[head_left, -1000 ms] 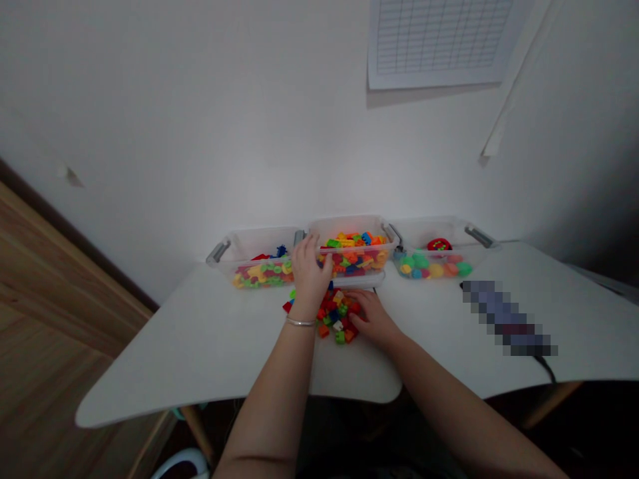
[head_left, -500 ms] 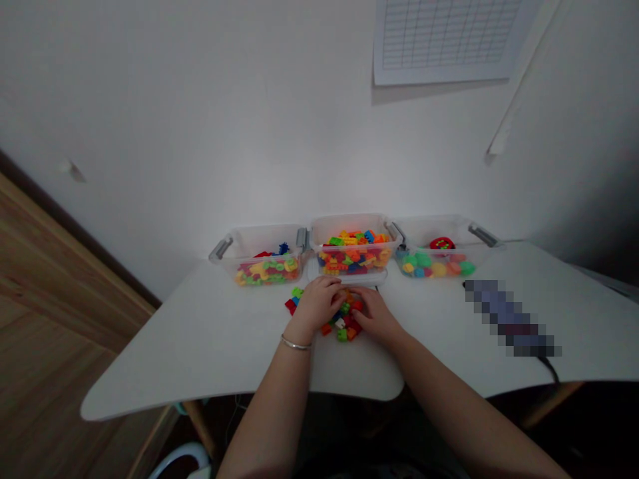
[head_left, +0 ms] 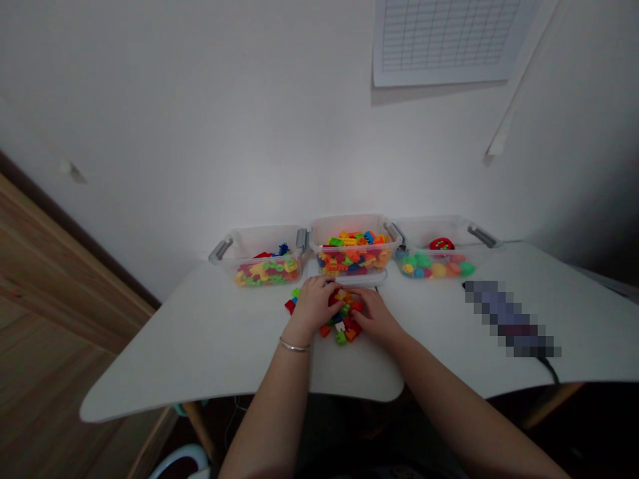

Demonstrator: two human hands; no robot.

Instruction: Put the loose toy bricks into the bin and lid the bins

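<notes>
A loose pile of colourful toy building bricks [head_left: 339, 327] lies on the white table between my hands. My left hand [head_left: 315, 301], with a silver bangle at the wrist, curves over the pile's left side; its fingers and thumb bend around bricks. From the right, my right hand [head_left: 375, 315] curls in, with red bricks between its thumb and fingers. The two hands face each other, fingertips close together. Which single bricks each hand grips is partly hidden. A few red, blue and green bricks [head_left: 290, 306] lie just left of my left hand.
Three clear boxes stand along the wall: a left box [head_left: 264, 234] with small shaped pieces, a middle box [head_left: 349, 223] full of bricks, and a right box [head_left: 424, 226] with round coloured pieces. A blurred-out object [head_left: 506, 319] with a cable lies on the table [head_left: 210, 346] at right.
My left hand has shifted slightly left. The bricks at the pile's front have moved a little; my right hand stays almost where it was.
</notes>
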